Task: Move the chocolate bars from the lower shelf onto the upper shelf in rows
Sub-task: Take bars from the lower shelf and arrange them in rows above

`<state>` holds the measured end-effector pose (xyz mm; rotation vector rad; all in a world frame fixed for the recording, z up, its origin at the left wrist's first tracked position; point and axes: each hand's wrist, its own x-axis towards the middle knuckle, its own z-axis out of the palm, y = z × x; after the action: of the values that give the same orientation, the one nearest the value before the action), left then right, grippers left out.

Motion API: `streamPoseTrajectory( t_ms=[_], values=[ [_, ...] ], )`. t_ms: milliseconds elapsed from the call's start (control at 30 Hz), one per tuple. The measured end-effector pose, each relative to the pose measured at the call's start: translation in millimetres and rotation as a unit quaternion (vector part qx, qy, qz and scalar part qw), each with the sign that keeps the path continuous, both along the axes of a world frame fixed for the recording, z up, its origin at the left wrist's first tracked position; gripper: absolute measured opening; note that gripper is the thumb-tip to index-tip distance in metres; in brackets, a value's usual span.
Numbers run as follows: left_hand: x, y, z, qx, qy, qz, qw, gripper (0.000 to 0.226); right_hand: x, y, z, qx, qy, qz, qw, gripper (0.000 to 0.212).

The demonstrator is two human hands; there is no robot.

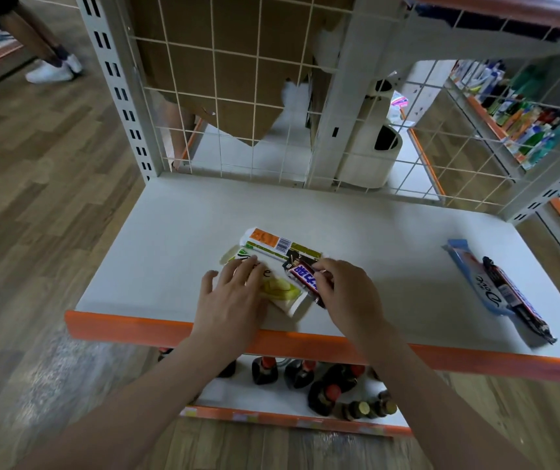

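Wood-plank flooring surrounds a white metal shelf unit with orange front edges. Nearest the camera, the lower shelf (pixel 265 398) carries dark bottles (pixel 322 395) with red or gold caps, upright and tipped. Above it, both bare forearms reach over the orange lip of the upper shelf (pixel 390 232). The left hand (pixel 229 300) lies palm down with fingers spread and fairly straight, pressing on a white chocolate bar (pixel 280 293) whose wrapper shows a yellow-green picture and a cursive "e". The right hand (pixel 346 290) curls fingers and thumb around a dark bar (pixel 304 278) with blue-and-white characters on red, held touching the white bar. Just behind them lies a white bar (pixel 271 244) with an orange panel and a barcode. Well apart, at the shelf's right side, a light blue bar (pixel 481 283) reads "Dove", and a dark bar with red and blue print (pixel 515 300) rests partly on it. Behind the shelf stand a wire grid back panel (pixel 231 96) and brown cardboard (pixel 210 56). Farther off, stocked shelves (pixel 522 110) show at right, and a person's legs in white shoes (pixel 51 71) at upper left.
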<state>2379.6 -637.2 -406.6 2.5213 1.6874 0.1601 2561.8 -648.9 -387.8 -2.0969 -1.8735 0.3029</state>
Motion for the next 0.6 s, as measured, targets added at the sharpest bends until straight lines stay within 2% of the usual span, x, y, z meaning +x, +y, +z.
streamPoseTrajectory(
  t_ms=[167, 333, 433, 533, 600],
  values=[
    [-2.2, -2.1, 2.5, 0.012, 0.004, 0.01, 1.0, 0.048, 5.6, -0.7, 0.6, 0.019, -0.023, -0.001, 1.0, 0.009],
    [-5.7, 1.4, 5.9, 0.005, 0.013, 0.013, 1.0, 0.054, 5.1, -4.4, -0.2, 0.02, -0.015, 0.042, 0.999, 0.033],
    [-6.6, 4.6, 7.1, -0.016, 0.005, 0.015, 1.0, 0.05, 6.5, -3.1, 0.5, 0.018, -0.057, 0.005, 0.998, 0.039],
    [-6.4, 4.9, 6.1, -0.02, 0.001, 0.021, 1.0, 0.05, 7.2, -1.1, 2.7, 0.017, -0.136, -0.046, 0.989, 0.035],
    [-5.3, 3.8, 4.9, -0.012, 0.006, 0.022, 1.0, 0.049, 8.0, -0.6, 3.7, 0.01, -0.156, -0.071, 0.985, 0.032]
  ],
)
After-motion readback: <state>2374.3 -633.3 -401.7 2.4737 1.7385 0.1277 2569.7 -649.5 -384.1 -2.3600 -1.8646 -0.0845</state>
